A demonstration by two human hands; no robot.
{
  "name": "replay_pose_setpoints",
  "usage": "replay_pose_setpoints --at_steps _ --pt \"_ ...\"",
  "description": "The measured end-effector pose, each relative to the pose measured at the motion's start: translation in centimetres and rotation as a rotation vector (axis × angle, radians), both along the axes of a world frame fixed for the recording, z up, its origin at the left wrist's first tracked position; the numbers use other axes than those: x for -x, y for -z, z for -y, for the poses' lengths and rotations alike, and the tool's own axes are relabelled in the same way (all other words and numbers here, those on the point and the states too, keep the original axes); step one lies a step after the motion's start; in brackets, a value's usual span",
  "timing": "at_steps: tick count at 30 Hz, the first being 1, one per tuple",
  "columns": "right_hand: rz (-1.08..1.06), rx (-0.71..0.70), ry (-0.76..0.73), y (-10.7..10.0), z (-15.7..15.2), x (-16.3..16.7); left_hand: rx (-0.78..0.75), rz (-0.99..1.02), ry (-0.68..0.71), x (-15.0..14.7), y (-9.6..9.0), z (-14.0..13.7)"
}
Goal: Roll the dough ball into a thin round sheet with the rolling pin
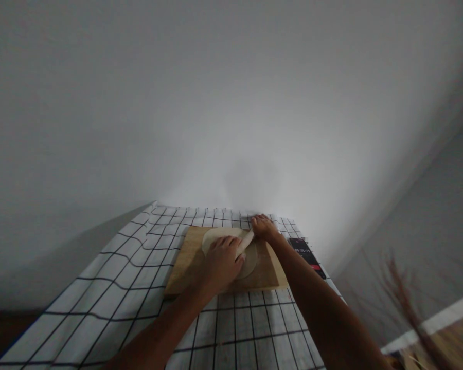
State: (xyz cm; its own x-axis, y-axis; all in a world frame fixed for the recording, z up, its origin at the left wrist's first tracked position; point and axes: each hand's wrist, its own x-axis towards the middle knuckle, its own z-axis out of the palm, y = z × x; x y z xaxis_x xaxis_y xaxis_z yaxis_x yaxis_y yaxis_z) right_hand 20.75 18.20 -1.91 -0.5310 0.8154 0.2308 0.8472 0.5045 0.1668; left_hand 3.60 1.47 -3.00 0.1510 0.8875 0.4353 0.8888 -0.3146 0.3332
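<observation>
A pale, flat round of dough lies on a wooden board. Across the dough runs a light-coloured rolling pin, slanted from near left to far right, its middle showing between my hands. My left hand is closed over the pin's near end, low above the dough, and hides part of both. At the far end, beyond the board's right side, my right hand is closed round the pin with its fingers curled. The handle ends are hidden under my hands.
A white cloth with a black grid covers the table. A phone showing a timer lies right of the board, near the table edge. The wall stands behind; a blurred broom-like bundle of bristles is at lower right.
</observation>
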Motion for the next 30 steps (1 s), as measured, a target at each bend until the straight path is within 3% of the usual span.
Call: replay_pose_setpoints --at_steps 10,23,30 --pt "0.002 0.066 -0.051 0.5 -1.6 1.0 -0.012 0.031 -0.006 -0.3 0.0 0.2" --pt "-0.011 0.025 -0.004 0.6 1.2 -1.3 -0.03 -0.009 0.035 -0.2 0.1 0.1" --pt "-0.028 0.048 -0.018 0.1 0.5 0.3 -0.019 -0.003 0.012 -0.3 0.3 0.1"
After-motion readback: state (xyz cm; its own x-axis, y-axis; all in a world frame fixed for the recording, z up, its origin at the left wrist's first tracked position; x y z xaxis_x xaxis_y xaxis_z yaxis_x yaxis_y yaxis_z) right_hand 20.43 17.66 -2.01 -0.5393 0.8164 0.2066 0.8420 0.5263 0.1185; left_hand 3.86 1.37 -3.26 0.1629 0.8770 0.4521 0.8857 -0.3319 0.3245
